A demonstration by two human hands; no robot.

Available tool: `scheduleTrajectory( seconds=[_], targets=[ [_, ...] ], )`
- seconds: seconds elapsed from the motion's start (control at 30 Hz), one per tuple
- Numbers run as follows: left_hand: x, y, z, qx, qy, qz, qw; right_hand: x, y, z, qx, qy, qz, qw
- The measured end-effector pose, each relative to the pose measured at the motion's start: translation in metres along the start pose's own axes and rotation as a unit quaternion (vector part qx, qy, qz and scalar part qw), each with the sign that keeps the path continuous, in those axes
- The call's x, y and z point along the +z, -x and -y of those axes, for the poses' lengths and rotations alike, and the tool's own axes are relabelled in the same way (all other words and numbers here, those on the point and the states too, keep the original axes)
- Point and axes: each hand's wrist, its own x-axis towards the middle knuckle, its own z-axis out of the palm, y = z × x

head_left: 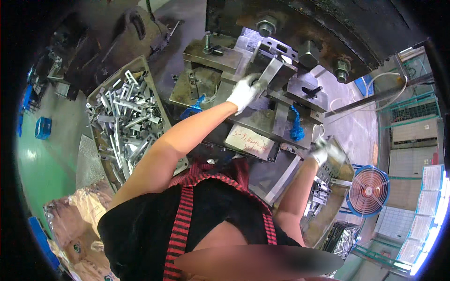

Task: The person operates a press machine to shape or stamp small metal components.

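Note:
My left hand [246,93], in a white glove, reaches into the press and grips the near end of a flat, shiny metal piece [272,69]. That piece slants up over the steel die [255,114] below the press head. My right hand [323,153], also gloved in white, is to the right of the die, over a bin of metal parts [319,193]. Motion smears its fingers, so whether they hold anything is unclear. A thin pale loop [318,130] shows just beyond it.
A large bin [145,70] heaped with metal parts [129,117] stands left. Big bolts [308,54] project from the dark press head [300,14] above. Blue rags [296,124] lie on the die. A marked plate [248,140] sits in front. A blue fan [369,191] is right.

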Motion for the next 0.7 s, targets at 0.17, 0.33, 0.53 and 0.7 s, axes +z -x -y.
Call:
scheduleTrajectory(
  seconds=[0.17, 0.33, 0.53, 0.7],
  targets=[
    [0.028, -0.026, 0.022, -0.067, 0.135, 0.026, 0.988, -0.087, -0.001, -0.065, 0.03, -0.51, -0.086, 0.855],
    [0.038, -0.023, 0.032, -0.022, 0.023, -0.076, 0.997, 0.065, 0.058, 0.022, -0.205, -0.11, 0.045, 0.972],
    [0.043, -0.029, 0.054, -0.024, 0.058, -0.087, 0.994, 0.201, 0.118, 0.115, -0.485, 0.084, 0.119, 0.862],
    [0.035, -0.027, 0.062, -0.021, -0.001, -0.051, 0.998, 0.208, 0.119, 0.121, -0.442, 0.117, 0.12, 0.881]
  ],
)
